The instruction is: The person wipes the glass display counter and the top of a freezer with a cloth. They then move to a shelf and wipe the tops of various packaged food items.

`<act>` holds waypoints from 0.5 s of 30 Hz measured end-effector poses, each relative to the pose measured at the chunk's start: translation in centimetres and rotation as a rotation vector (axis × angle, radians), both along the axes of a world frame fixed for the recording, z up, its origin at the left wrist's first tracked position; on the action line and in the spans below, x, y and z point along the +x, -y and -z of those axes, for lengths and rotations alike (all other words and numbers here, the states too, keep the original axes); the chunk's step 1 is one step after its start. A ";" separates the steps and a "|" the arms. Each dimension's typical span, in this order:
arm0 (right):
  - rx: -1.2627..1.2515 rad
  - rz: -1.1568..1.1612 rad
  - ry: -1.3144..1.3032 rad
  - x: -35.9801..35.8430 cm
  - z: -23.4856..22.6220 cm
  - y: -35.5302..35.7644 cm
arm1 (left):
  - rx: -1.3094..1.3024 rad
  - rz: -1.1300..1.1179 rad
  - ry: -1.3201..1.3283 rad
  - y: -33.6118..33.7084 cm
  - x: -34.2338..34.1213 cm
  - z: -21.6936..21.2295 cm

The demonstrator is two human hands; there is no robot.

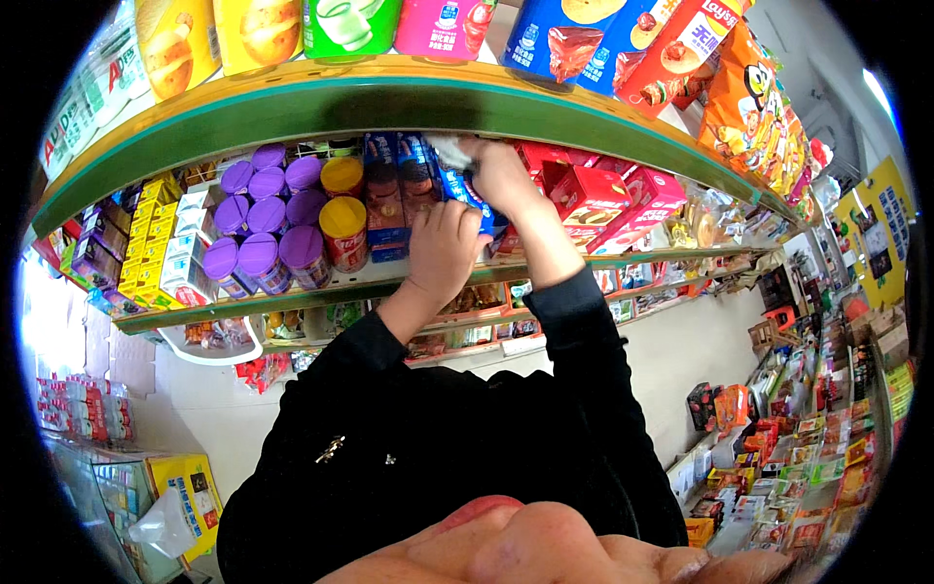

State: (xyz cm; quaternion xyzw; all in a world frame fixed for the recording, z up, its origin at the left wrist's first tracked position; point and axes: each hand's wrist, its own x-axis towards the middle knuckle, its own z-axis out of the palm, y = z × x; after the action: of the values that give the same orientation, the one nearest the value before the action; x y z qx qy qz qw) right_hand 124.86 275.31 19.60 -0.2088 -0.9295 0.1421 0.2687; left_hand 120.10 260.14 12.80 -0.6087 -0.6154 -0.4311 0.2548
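Both my arms, in black sleeves, reach onto a shelf under a green shelf edge. My left hand (443,251) is closed at the front of a tilted blue snack packet (459,187), its fingers against the lower part. Just right of it and farther in, my right hand (508,180) is closed on a crumpled white cloth (449,150), partly hidden by the shelf edge above. Left of my hands stand upright dark-blue biscuit boxes (385,195). Red boxes (593,195) stand to the right of my right wrist.
Purple-lidded canisters (258,253) and yellow-lidded ones (342,219) stand left on the shelf, beside small yellow boxes (146,243). The green shelf edge (389,102) carries chip canisters (350,27) overhead. A white basket (212,346) hangs below; more stocked shelves (817,467) lie right.
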 end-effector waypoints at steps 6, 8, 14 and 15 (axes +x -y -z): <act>-0.295 -0.109 0.116 9.0 -2.9 4.3 | 0.029 -0.017 -0.042 -0.1 0.3 0.4; -0.594 -0.015 0.051 9.6 -3.3 1.9 | 0.070 -0.038 -0.085 0.2 0.5 0.6; 0.123 0.269 -0.307 4.3 -1.8 -8.4 | -0.015 -0.044 -0.135 -1.6 1.1 0.9; 0.188 0.306 -0.203 3.3 -0.7 -9.9 | -0.027 -0.054 -0.126 -2.1 1.5 0.8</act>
State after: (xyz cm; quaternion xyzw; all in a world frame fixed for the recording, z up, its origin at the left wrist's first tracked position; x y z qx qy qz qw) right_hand 128.11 285.21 20.27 -0.3062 -0.8643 0.0327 0.3977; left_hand 121.58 262.26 12.03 -0.6213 -0.6201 -0.3765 0.2960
